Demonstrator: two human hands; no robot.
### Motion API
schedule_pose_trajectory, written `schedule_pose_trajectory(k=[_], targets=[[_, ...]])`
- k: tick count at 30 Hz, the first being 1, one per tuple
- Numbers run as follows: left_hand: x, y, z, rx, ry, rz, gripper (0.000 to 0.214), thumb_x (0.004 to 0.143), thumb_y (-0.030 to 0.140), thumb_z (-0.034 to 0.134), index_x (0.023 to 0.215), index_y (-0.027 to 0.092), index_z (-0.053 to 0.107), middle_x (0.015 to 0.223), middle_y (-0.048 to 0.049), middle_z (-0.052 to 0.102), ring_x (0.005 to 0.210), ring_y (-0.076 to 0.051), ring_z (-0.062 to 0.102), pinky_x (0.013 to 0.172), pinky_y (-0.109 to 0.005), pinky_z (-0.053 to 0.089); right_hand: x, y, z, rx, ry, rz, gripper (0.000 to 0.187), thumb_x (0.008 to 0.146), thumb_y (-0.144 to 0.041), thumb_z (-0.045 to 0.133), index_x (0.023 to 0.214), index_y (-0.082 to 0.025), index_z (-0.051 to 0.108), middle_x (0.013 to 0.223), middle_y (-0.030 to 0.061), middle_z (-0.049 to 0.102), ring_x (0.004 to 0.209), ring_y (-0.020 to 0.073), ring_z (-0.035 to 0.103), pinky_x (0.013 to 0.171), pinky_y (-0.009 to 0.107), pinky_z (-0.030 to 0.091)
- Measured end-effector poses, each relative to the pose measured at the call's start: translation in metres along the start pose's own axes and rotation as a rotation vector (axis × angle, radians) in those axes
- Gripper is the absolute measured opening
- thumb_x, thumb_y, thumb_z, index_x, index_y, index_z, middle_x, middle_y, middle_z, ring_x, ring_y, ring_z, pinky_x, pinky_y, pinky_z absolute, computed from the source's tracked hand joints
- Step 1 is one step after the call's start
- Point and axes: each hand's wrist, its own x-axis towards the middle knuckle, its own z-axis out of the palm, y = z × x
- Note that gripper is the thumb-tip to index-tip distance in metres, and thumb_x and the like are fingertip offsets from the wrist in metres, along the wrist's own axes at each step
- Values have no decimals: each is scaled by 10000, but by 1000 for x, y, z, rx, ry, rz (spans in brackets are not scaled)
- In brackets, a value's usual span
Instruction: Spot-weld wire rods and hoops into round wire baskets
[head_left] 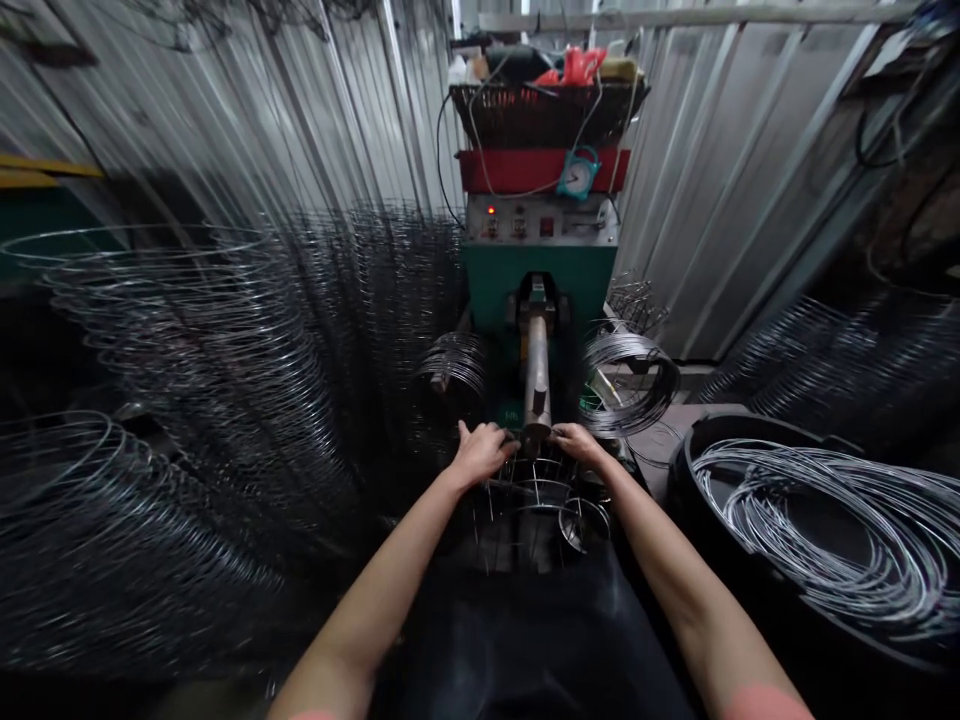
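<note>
Head view: a green machine point(536, 285) stands at 12 o'clock, and many hanging wire rings point(187, 380) fill the side at 9 o'clock. A black tub point(686, 470) with wire coils point(810, 530) sits at 4 o'clock. A round wire cage point(534, 510) is at 6 o'clock, below the end of a metal rod point(537, 375). The left hand point(484, 452) rests on the cage top with fingers a little spread. The right hand point(577, 443) lies just beside the rod, its fingers pressed together. I cannot tell if either hand pinches a wire.

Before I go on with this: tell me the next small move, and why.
Probably nudge the wire cage square against the steel ram. Your left hand and right hand sit at its top rim on either side of the ram's tip, so that seems easiest.
</note>
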Motion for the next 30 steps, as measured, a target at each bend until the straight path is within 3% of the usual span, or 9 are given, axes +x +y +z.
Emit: schedule_pose_trajectory(k=[2,5,9,11,13,17,23,27,30], targets=[[-9,-4,2,-12,-74,119,228,901,334,461,1007,232,635,1020,-60,647,1013,-255,570,991,-697,185,-2,3,-2,1,-19,3,400,757,-518,509,567,-167,539,531,-31,454,545,112,397,517,223,289],[-20,-5,12,36,-72,255,192,890,215,473,982,197,641,970,-54,657,947,-205,587,1015,-554,290,-13,1,-5,19,-31,-6,399,757,-521,503,583,-165,549,543,-31,451,551,113,402,525,227,294],[-43,-1,20,143,-63,597,187,893,174,467,895,168,654,872,-50,650,906,-183,568,936,-363,402,-39,-17,-8,126,-56,-49,359,752,-502,524,688,-158,604,610,-22,505,598,125,447,562,231,332],[-62,-1,13,193,-23,717,212,907,168,439,887,167,650,816,-40,634,868,-174,555,917,-334,411,-53,-28,-6,158,-36,-51,337,743,-490,537,703,-162,606,615,-21,510,609,129,453,568,232,336],[-84,-4,-2,212,52,745,243,924,170,401,899,162,643,787,-33,621,818,-158,539,917,-320,411,-63,-37,-3,168,22,-33,323,728,-481,539,663,-168,584,590,-25,484,597,127,436,559,234,325],[-135,-7,-45,225,159,679,281,937,146,349,928,147,629,770,-28,608,763,-142,510,919,-318,420,-72,-48,8,226,115,63,344,665,-507,553,602,-169,560,550,-25,459,555,121,409,523,240,307],[-224,-15,-95,245,216,507,305,945,150,320,976,147,624,819,-42,611,790,-140,533,928,-341,435,-79,-62,20,459,101,290,382,610,-529,643,735,-173,585,528,-56,462,428,82,359,415,217,266],[-282,-48,-105,194,247,264,335,943,149,294,1026,167,618,834,-41,606,830,-145,548,908,-349,448,-81,-63,32,636,161,339,412,549,-522,708,732,-184,560,538,-62,452,412,74,366,385,206,282],[-312,-89,-90,141,252,30,277,929,187,361,1016,156,622,857,-52,621,827,-152,555,818,-303,470,-83,-62,46,613,161,303,408,571,-537,691,744,-186,574,565,-42,497,460,96,435,418,212,343]])
